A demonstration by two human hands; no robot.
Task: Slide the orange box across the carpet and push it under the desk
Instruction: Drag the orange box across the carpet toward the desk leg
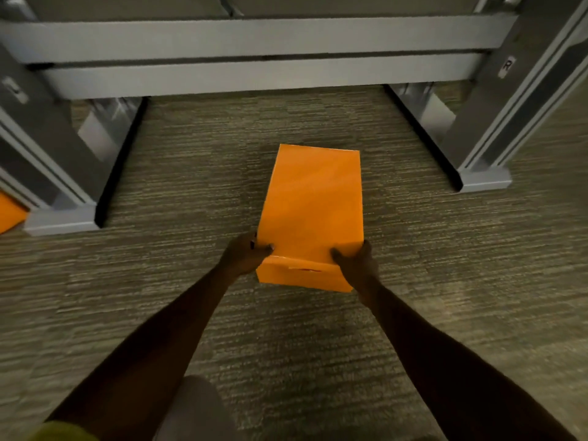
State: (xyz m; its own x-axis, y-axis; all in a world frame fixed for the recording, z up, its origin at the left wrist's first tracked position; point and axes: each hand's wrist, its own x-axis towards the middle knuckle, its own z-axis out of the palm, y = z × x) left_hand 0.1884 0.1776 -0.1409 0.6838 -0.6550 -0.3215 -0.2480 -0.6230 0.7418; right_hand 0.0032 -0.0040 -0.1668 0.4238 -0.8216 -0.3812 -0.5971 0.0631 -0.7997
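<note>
- the orange box (pixel 313 198) lies flat on the carpet (pixel 191 173), long side pointing away from the person, right in the middle of the view.
- both hands are on its near end: the left hand (pixel 243 254) wraps the near left corner, thumb on the lid, fingers curled down the side.
- the right hand (pixel 358 261) mirrors it on the near right corner, thumb laid on top, the rest of the hand closed around the edge.
- so both hands are gripping the box, arms stretched out straight from the bottom of the frame.
- the near face of the box shows a thin slot or flap line, and the lid's front edge catches a bit of light.
- ahead, the counter's grey crossbars (pixel 254 55) run across the top of the view, with open carpet beneath them.
- the far end of the box sits short of those bars, between the two grey legs but not yet under the frame.
- the left leg's foot (pixel 60 218) stands on the carpet well to the left of the box; the right leg's foot (pixel 483 181) stands well to the right.
- the right leg carries a small label with the letter r (pixel 506 65).
- a sliver of another orange thing (pixel 9 214) peeks in at the far left edge, beside the left foot; what it is cannot be told.
- the edges of the picture are blurred.
</note>
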